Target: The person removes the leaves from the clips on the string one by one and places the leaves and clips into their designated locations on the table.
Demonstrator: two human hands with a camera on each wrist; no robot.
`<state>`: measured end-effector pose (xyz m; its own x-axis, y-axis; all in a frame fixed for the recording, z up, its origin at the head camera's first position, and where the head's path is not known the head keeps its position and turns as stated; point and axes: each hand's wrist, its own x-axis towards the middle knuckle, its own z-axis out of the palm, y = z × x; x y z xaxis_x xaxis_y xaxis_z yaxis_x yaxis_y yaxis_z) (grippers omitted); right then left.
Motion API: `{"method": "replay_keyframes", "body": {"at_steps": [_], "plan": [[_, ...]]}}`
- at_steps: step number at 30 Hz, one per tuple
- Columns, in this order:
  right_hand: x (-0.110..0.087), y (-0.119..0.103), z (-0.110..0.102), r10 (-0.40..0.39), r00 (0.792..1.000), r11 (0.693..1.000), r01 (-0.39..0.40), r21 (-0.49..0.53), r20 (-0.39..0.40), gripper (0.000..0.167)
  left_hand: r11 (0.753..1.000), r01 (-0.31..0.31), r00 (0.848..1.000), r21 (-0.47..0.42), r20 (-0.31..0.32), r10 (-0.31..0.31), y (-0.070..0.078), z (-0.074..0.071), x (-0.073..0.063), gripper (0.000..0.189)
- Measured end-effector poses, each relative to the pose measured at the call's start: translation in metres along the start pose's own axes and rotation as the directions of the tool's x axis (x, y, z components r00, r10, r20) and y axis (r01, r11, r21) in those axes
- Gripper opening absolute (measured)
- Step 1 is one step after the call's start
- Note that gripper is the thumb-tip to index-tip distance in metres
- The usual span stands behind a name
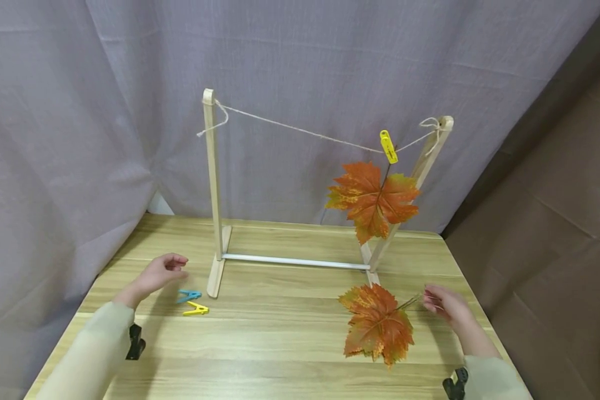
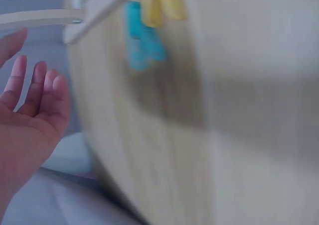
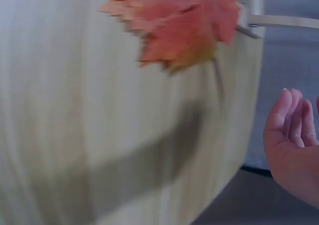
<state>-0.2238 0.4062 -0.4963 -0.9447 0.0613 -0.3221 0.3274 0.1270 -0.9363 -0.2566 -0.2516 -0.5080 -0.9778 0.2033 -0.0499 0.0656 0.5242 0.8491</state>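
Note:
My left hand point(image 1: 162, 271) is over the table's left side with relaxed fingers and nothing in them. Just right of it lie a blue clothespin point(image 1: 189, 296) and a yellow clothespin point(image 1: 196, 309). At the right, my right hand point(image 1: 447, 305) hovers by the stem ends of orange-red artificial maple leaves point(image 1: 380, 325) piled on the table. The right wrist view shows this hand point(image 3: 294, 135) loosely curled, apart from the stem. Another maple leaf point(image 1: 372, 200) hangs from the string point(image 1: 300, 129), its stem clipped by a second yellow clothespin point(image 1: 388, 146).
A wooden stand holds up the string, with a left post point(image 1: 213, 178) and a right post point(image 1: 427, 155) joined by a white rod point(image 1: 295, 261) low down. Grey curtain point(image 1: 300, 50) hangs behind the wooden table point(image 1: 260, 355). Brown cloth point(image 1: 550, 222) is at the right.

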Motion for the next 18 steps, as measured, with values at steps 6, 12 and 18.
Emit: {"method": "replay_keyframes", "body": {"at_steps": [6, 12, 18], "plan": [[-0.006, -0.034, 0.002, -0.082, 0.997, 0.996, 0.082, 0.019, 0.014, 0.022, 0.999, -0.046, 0.998, -0.008, 0.03, 0.046, 0.031, -0.01, 0.006, 0.045], [-0.012, -0.064, 0.004, -0.136, 0.99, 0.989, 0.134, 0.068, 0.033, 0.023, 0.995, -0.094, 0.992, -0.024, 0.082, 0.095, 0.061, -0.013, 0.009, 0.047], [-0.016, -0.087, 0.008, -0.209, 0.975, 0.972, 0.199, 0.125, 0.072, 0.024, 0.985, -0.17, 0.98, -0.042, 0.1, 0.173, 0.093, -0.017, 0.012, 0.045]]}}
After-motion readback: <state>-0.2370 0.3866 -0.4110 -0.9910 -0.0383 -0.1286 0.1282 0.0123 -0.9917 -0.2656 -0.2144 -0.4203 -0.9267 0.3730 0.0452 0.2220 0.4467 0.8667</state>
